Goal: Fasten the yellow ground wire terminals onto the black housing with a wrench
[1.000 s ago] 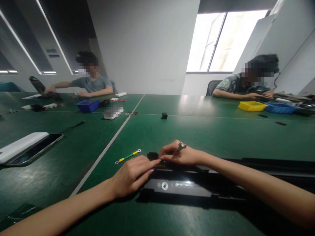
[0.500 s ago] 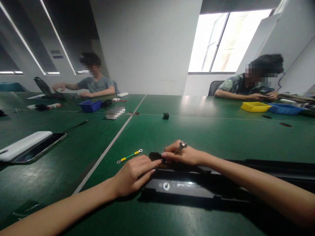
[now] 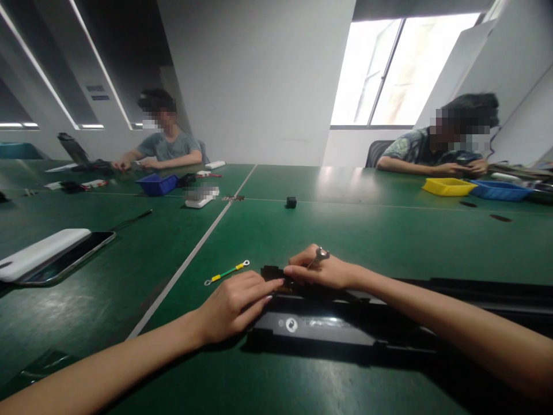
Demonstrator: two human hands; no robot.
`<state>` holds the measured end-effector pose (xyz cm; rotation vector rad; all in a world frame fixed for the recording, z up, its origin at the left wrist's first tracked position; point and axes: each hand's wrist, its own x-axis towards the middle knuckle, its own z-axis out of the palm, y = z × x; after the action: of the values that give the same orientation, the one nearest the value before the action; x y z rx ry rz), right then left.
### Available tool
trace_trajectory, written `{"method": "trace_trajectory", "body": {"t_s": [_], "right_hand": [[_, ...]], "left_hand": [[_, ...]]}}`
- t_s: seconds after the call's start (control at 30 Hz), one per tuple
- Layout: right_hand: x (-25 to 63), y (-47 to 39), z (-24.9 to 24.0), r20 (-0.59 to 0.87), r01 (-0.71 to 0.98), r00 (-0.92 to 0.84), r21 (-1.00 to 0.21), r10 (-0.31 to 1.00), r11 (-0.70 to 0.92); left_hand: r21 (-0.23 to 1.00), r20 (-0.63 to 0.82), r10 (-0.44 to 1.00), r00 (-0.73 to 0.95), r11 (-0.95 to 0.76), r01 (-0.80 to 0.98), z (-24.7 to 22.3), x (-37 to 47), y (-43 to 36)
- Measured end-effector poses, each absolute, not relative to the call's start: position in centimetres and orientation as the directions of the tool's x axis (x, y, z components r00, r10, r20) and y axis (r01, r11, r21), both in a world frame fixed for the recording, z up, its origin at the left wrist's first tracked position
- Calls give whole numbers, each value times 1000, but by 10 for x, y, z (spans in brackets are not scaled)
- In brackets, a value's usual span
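A long black housing (image 3: pixel 311 325) with a round white mark lies in front of me and runs off to the right. My left hand (image 3: pixel 235 302) grips its left end, index finger stretched onto the top and thumb at the near side. My right hand (image 3: pixel 322 270) is closed round a wrench (image 3: pixel 320 254), whose open jaw sticks up above the knuckles. The right fingertips are down at the housing's end, close to my left index finger; what they touch there is dark and partly hidden. Beyond my left hand lies a green-and-yellow cable (image 3: pixel 227 273) with ring lugs.
A small black cube (image 3: pixel 291 202) stands farther back. At left lie a phone (image 3: pixel 69 259) and a white case (image 3: pixel 43 251). Blue (image 3: pixel 158 184), yellow (image 3: pixel 448 187) and another blue bin (image 3: pixel 499 191) stand on the far side, where two people sit working.
My hands, the wrench and the housing stay almost where they were. The view has shifted very slightly. Across the table, the left person's hand has lowered toward the tabletop.
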<state>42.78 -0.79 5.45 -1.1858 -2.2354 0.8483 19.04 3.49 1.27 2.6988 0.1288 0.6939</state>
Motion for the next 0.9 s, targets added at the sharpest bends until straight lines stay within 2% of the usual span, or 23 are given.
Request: {"method": "trace_trajectory", "body": {"t_s": [0.67,0.9], "right_hand": [[425,-9,58,152,612,-543,-602,826,513],[425,-9,58,153,598,-540,-622,828,505]], "left_hand": [[356,461,178,870,-935,3,12,189,34],[352,452,174,875,-936,4,12,189,35]]}}
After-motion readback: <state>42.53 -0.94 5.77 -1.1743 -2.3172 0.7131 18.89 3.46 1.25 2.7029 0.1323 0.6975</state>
